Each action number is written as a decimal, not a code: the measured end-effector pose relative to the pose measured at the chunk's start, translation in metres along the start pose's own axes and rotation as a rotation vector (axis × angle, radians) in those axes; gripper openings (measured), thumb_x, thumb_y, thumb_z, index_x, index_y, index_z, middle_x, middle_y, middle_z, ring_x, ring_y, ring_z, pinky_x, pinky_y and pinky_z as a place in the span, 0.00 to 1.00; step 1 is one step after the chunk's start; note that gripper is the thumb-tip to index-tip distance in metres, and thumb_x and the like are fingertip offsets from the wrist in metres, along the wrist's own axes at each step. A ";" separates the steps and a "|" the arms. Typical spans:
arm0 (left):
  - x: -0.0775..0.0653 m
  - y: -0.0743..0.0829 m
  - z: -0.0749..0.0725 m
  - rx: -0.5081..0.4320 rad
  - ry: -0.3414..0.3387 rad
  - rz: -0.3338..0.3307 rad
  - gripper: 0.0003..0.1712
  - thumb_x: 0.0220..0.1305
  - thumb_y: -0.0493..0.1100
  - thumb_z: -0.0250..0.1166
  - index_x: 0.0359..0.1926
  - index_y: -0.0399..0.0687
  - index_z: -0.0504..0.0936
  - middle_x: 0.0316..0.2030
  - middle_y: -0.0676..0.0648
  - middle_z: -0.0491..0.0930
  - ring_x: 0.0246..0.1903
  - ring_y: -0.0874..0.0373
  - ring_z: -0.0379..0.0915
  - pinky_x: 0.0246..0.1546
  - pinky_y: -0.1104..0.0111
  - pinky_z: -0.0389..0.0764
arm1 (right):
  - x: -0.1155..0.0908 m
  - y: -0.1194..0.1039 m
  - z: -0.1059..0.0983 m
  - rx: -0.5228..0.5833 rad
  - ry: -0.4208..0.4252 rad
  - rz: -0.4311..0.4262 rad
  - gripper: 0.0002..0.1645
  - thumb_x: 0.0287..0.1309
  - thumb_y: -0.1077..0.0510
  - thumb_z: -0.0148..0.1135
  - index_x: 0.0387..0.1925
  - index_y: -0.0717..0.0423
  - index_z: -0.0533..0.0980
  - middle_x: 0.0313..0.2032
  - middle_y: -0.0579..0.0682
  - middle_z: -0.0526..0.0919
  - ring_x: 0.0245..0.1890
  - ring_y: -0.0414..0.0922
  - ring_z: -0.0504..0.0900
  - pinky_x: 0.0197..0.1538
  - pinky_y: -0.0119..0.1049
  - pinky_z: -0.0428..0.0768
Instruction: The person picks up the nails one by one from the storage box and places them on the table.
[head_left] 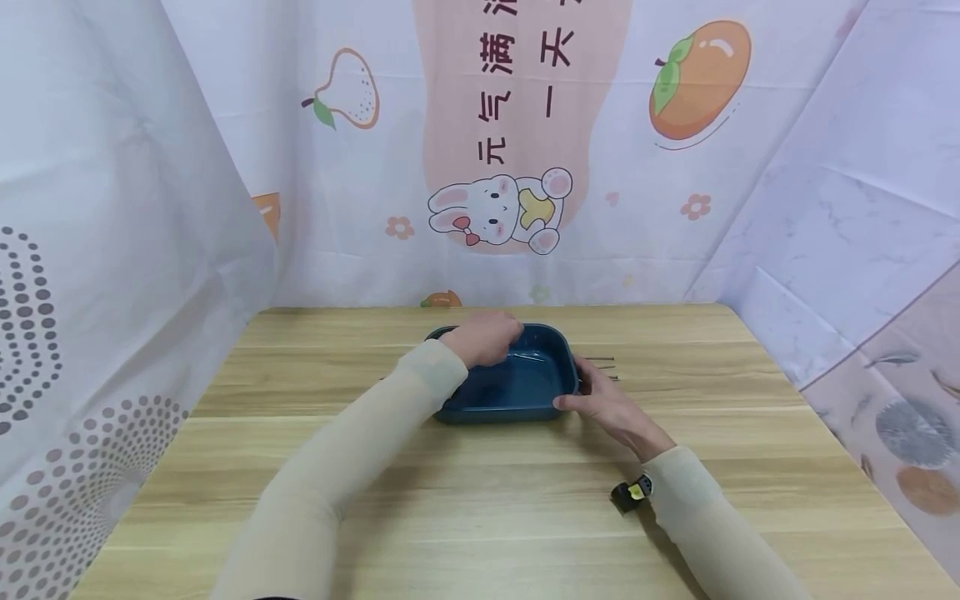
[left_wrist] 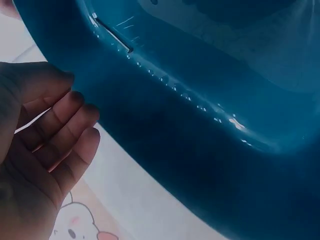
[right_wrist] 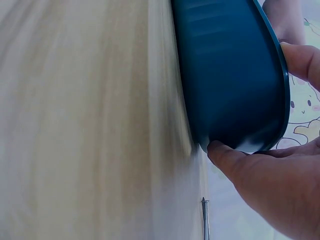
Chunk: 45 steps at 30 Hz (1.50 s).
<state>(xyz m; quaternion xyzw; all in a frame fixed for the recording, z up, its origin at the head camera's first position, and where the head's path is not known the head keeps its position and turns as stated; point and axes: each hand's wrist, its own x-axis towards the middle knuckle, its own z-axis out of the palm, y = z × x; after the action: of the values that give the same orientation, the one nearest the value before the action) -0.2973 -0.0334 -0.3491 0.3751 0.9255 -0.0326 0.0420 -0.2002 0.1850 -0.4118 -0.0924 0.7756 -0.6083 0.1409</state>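
A deep blue dish with rounded corners stands toward the back of the wooden table. My left hand is over its left part, and in the left wrist view its fingers are loosely bent beside the rim with nothing between them. Inside the dish lies a nail along the lower edge of the wall. My right hand grips the dish's right end, one digit at the rim and another low on the outside. Beyond that hand, several nails rest on the table, partly hidden by it.
The wooden table ends at a patterned curtain at the back. More cloth hangs along the left side and over the right. A small black device is strapped at my right wrist.
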 end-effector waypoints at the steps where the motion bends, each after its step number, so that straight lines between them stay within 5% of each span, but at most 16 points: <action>1: 0.002 0.001 0.001 0.002 -0.005 0.001 0.09 0.65 0.38 0.59 0.45 0.48 0.82 0.36 0.52 0.79 0.33 0.57 0.72 0.39 0.66 0.77 | 0.000 0.000 0.000 0.002 -0.001 0.000 0.55 0.53 0.62 0.67 0.74 0.59 0.43 0.70 0.63 0.52 0.67 0.60 0.59 0.66 0.54 0.60; 13: 0.027 0.019 0.015 0.045 -0.078 0.038 0.09 0.66 0.37 0.59 0.45 0.50 0.82 0.34 0.52 0.78 0.33 0.57 0.72 0.40 0.66 0.77 | 0.000 0.001 -0.002 0.010 -0.023 -0.023 0.54 0.55 0.63 0.66 0.74 0.57 0.43 0.70 0.61 0.53 0.67 0.59 0.59 0.66 0.54 0.59; 25: 0.046 0.017 0.044 0.222 -0.033 0.138 0.09 0.69 0.39 0.57 0.44 0.52 0.83 0.38 0.50 0.82 0.35 0.56 0.77 0.42 0.64 0.79 | -0.001 0.001 -0.002 -0.017 -0.020 0.004 0.56 0.55 0.59 0.66 0.74 0.56 0.41 0.72 0.60 0.50 0.68 0.58 0.57 0.67 0.54 0.57; 45: 0.060 0.030 0.053 0.279 -0.046 0.130 0.08 0.68 0.40 0.59 0.43 0.55 0.83 0.38 0.52 0.83 0.31 0.59 0.75 0.41 0.66 0.79 | 0.000 0.001 -0.003 -0.050 0.009 0.024 0.57 0.53 0.56 0.68 0.74 0.55 0.42 0.71 0.59 0.51 0.67 0.57 0.58 0.67 0.55 0.57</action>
<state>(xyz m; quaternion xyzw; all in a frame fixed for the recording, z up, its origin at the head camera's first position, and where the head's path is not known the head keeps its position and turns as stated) -0.3168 0.0245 -0.4090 0.4354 0.8846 -0.1666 0.0129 -0.2010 0.1884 -0.4123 -0.0839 0.7921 -0.5876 0.1424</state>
